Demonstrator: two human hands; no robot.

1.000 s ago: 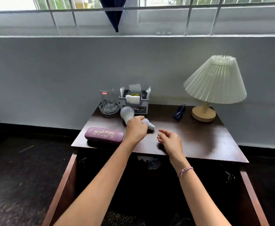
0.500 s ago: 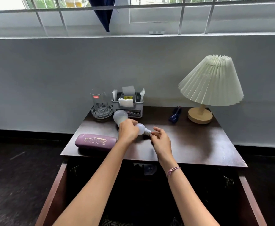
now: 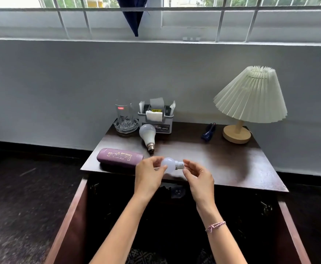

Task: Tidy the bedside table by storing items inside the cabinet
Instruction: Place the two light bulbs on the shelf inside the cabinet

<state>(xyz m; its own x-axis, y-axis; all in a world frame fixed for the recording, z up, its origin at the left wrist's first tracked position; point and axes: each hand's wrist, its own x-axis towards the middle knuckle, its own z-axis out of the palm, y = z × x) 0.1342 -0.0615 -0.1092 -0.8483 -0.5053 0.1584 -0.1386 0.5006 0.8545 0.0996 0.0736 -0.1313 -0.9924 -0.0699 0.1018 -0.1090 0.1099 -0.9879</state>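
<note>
A small white bulb (image 3: 170, 165) hangs just above the front edge of the dark wooden bedside table (image 3: 222, 161). My left hand (image 3: 148, 175) grips its round globe. My right hand (image 3: 197, 176) pinches its metal base with thumb and fingertip. A larger white bulb (image 3: 147, 135) lies on the tabletop behind, base toward me. A purple case (image 3: 119, 157) lies at the front left corner. Below, the cabinet stands with both doors swung out, left door (image 3: 70, 216) and right door (image 3: 293, 225); its inside is dark.
At the back left a drinking glass (image 3: 124, 115) stands in a glass dish, beside a grey organizer (image 3: 156, 119) with papers. A small blue object (image 3: 208, 131) and a pleated-shade lamp (image 3: 251, 98) stand at the back right. A wall and window lie behind.
My left hand has drawn the small bulb away from the large bulb toward the table's front edge. My right hand has come in and taken the bulb's base.
</note>
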